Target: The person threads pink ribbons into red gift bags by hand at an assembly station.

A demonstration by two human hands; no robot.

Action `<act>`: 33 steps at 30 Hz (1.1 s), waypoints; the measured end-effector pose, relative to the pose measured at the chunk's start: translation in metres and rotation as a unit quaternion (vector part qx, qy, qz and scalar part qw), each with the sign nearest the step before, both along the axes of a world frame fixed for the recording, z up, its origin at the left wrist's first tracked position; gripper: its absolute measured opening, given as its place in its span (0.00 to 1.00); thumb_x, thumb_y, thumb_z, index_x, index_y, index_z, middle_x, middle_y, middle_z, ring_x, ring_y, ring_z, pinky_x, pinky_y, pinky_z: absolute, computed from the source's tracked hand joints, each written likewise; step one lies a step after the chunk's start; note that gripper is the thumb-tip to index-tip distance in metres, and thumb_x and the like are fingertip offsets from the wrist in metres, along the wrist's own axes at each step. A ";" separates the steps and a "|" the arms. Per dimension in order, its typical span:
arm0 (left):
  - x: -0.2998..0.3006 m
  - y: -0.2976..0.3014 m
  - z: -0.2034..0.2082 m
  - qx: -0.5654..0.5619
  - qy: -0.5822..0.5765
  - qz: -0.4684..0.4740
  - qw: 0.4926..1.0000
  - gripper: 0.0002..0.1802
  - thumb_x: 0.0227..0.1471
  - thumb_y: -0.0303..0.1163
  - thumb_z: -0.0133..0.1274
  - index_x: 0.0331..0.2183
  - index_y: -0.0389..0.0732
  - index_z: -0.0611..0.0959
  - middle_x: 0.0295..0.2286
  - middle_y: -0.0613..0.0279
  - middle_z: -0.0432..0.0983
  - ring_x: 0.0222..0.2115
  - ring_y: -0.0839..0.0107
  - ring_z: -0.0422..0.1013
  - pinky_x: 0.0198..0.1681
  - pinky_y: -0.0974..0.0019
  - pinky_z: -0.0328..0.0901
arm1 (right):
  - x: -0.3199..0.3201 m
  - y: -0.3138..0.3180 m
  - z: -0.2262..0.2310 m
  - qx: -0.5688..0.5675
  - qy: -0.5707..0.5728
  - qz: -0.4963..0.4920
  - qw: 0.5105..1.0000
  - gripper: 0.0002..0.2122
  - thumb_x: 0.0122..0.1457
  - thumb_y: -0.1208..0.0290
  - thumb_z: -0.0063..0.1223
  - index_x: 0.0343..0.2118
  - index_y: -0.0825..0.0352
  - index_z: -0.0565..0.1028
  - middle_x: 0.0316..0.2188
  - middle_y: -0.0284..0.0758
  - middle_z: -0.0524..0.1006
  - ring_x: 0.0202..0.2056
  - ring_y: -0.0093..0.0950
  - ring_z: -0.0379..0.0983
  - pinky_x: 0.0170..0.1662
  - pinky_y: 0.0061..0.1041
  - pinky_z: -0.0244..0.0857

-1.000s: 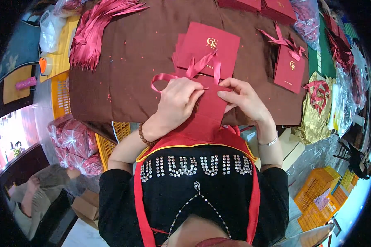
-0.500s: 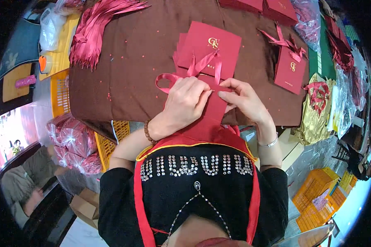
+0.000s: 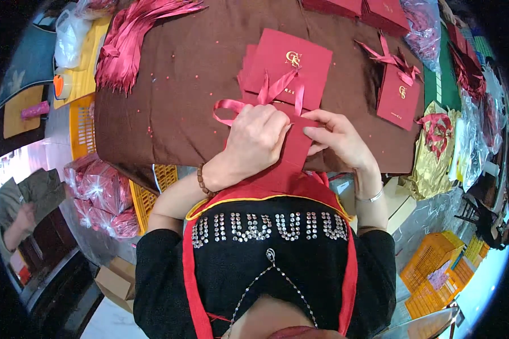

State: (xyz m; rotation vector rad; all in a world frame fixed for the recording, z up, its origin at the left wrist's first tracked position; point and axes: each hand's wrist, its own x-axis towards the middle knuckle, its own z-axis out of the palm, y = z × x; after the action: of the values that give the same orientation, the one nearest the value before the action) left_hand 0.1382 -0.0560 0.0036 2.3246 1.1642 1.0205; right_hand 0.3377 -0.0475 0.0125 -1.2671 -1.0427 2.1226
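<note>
A small dark-red paper bag [image 3: 295, 146] lies at the table's front edge, in front of my apron. My left hand [image 3: 257, 135] is closed at its upper left edge, with the fingertips mostly hidden. Out from under that hand comes a pink-red ribbon loop [image 3: 223, 111]. My right hand [image 3: 340, 137] pinches the bag's upper right edge between thumb and fingers. Just beyond both hands is a fanned stack of red bags [image 3: 310, 53] with gold print, and ribbon ends [image 3: 278, 87] lie across it.
A bundle of ribbons [image 3: 124, 51] lies at the far left of the brown-clothed table [image 3: 169, 124]. Red bags with tied ribbons [image 3: 398, 99] are at the right. More bag stacks [image 3: 382, 14] sit at the back. Orange crates [image 3: 432, 260] stand on the floor; a person [image 3: 25, 212] is at far left.
My right hand has drawn slightly to the right, away from my left fingertips. The left hand stays nearly in place. At far left, the other person has shifted and a raised hand shows.
</note>
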 end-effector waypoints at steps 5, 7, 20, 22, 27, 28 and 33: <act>0.002 0.001 0.004 0.028 0.080 0.008 0.996 0.06 0.39 0.22 0.55 0.22 0.39 0.73 0.19 0.59 0.67 0.20 0.60 0.65 0.25 0.61 0.58 | 0.002 -0.003 -0.009 0.105 -0.091 0.039 0.990 0.14 0.56 0.72 0.51 0.45 0.69 0.70 0.16 0.21 0.64 0.20 0.10 0.63 0.24 0.14 0.63; 0.004 0.001 0.005 0.037 0.084 0.008 0.996 0.06 0.39 0.22 0.54 0.22 0.39 0.73 0.19 0.59 0.67 0.20 0.60 0.65 0.26 0.61 0.58 | 0.001 -0.005 -0.008 0.142 -0.121 0.045 0.981 0.14 0.56 0.71 0.51 0.45 0.69 0.70 0.13 0.20 0.62 0.18 0.10 0.62 0.23 0.13 0.62; 0.004 -0.001 -0.005 0.096 0.090 -0.014 0.991 0.04 0.37 0.25 0.52 0.22 0.40 0.74 0.19 0.62 0.66 0.21 0.66 0.65 0.26 0.64 0.55 | 0.001 -0.009 0.010 0.132 -0.149 0.050 0.979 0.10 0.55 0.75 0.53 0.40 0.69 0.72 0.21 0.21 0.69 0.22 0.09 0.64 0.26 0.11 0.62; -0.004 0.001 -0.005 0.104 0.056 -0.034 0.992 0.06 0.39 0.27 0.56 0.26 0.42 0.77 0.22 0.65 0.69 0.24 0.70 0.67 0.30 0.64 0.55 | 0.000 -0.009 0.008 0.116 -0.137 0.034 0.983 0.10 0.55 0.75 0.52 0.40 0.69 0.72 0.21 0.22 0.69 0.23 0.09 0.64 0.26 0.12 0.62; -0.024 0.015 -0.003 0.079 0.052 -0.075 0.993 0.08 0.37 0.29 0.60 0.26 0.46 0.78 0.26 0.70 0.69 0.28 0.73 0.67 0.35 0.65 0.53 | -0.010 -0.008 0.014 0.172 -0.123 0.050 0.976 0.10 0.56 0.74 0.51 0.40 0.69 0.72 0.23 0.27 0.71 0.22 0.13 0.68 0.26 0.13 0.63; -0.025 0.016 -0.002 0.054 0.046 -0.083 0.994 0.08 0.38 0.30 0.60 0.26 0.46 0.78 0.26 0.69 0.69 0.29 0.72 0.67 0.35 0.65 0.53 | -0.011 -0.009 0.016 0.173 -0.124 0.050 0.976 0.10 0.56 0.74 0.51 0.40 0.69 0.72 0.23 0.27 0.71 0.22 0.13 0.68 0.26 0.13 0.63; -0.029 0.031 0.021 -0.116 0.001 -0.103 0.988 0.06 0.46 0.33 0.55 0.25 0.41 0.78 0.28 0.62 0.73 0.28 0.65 0.68 0.38 0.66 0.57 | -0.019 -0.011 0.032 0.227 -0.161 0.054 0.959 0.10 0.55 0.74 0.50 0.39 0.71 0.72 0.27 0.34 0.73 0.24 0.23 0.72 0.28 0.19 0.66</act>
State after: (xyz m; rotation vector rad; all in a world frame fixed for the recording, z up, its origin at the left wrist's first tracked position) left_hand 0.1093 -0.0246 0.0247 2.2056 0.9612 0.7662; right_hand 0.3190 -0.0583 0.0449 -1.3644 -1.6587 1.6348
